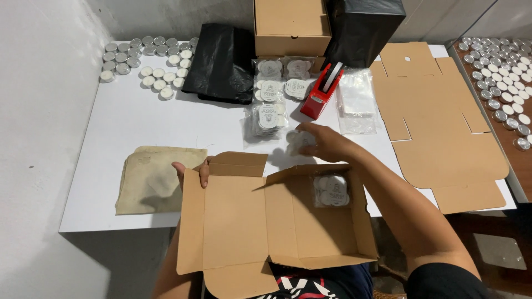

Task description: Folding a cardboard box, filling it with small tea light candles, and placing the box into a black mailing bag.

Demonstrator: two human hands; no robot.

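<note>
A: What have my hands got?

B: Your left hand (191, 169) pinches the matte cardboard wall of the open box (266, 218); your right hand (327, 141) closes on a glossy plastic packet of round candles (299, 141) on the white tabletop (138, 119), beside the box.

A: And inside the box?

B: One similar packet (331, 191) lies flat in its right corner; a red tape dispenser (322, 91) stands just beyond.

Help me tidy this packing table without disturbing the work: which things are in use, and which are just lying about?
In use:
open cardboard box, steadied by the left hand
clear packet of candles in the right hand
packet already in the box
waiting packets

Lying about:
black plastic bag
beige cloth pouch
red tape dispenser
flat box blank
loose candles
</note>
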